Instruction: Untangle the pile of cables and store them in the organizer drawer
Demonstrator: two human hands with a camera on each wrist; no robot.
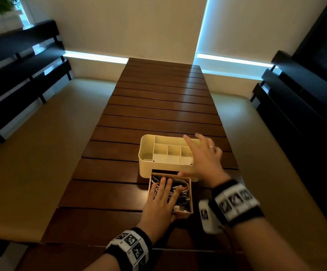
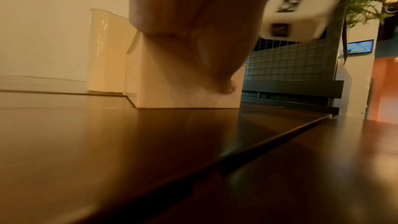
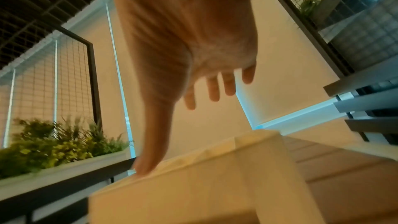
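organizer (image 1: 146, 153): cream plastic box with rounded corners, open top divided into several compartments, upright on the slatted wooden table. drawer (image 1: 191, 194): cream, pulled out from the organizer's base toward 6 o'clock, sitting open. cables (image 1: 180, 189): white, grey and one orange, loosely coiled together inside the drawer, filling it, with a white plug at its 6 o'clock end.

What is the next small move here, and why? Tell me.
Probably slide the drawer shut. The cables already lie inside it, the left hand presses flat on them, and the right hand steadies the organizer, thumb on its front edge.
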